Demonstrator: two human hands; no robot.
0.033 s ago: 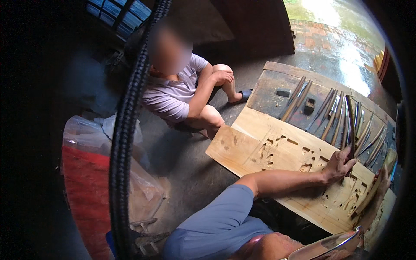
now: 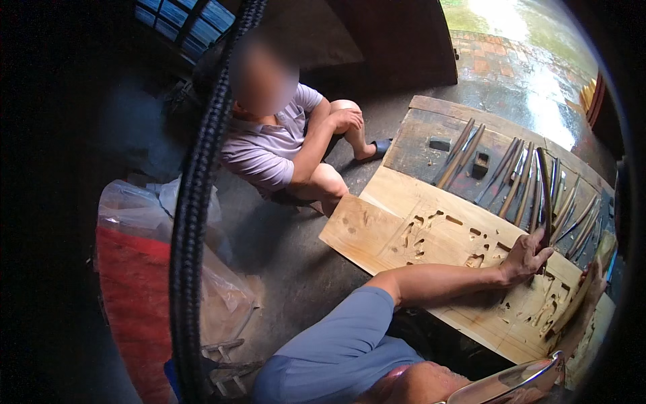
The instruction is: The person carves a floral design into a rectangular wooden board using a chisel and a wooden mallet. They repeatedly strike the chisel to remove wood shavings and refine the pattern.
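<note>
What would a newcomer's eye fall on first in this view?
Probably the pale wooden panel with carved hollows, slanting across the right half, where the left hand holds a dark, slender, curved tool. Beyond it, slim wooden-handled tools lie in a loose row on the dark wooden bench. Next might come the thick black braided cable, left of centre, and the seated person in a pale lilac shirt beside it.
</note>
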